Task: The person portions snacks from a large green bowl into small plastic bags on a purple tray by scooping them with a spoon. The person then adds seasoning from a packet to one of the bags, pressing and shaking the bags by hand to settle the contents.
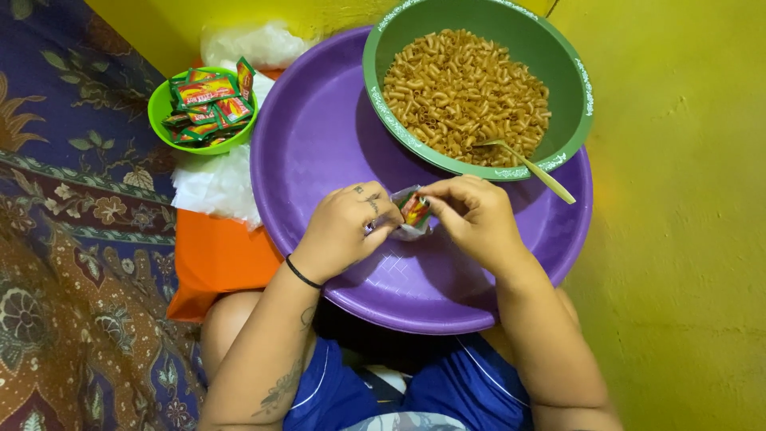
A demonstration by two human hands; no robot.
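While both hands pinch a small packet point(415, 212), purple tray point(319, 136), yellow wall point(678, 239), patterned cloth point(72, 239)

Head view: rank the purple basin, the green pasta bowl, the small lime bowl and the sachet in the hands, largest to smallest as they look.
1. Purple basin
2. Green pasta bowl, resting on the basin's far rim
3. Small lime bowl, full of sachets
4. Sachet, pinched between left hand and right hand

No close calls.
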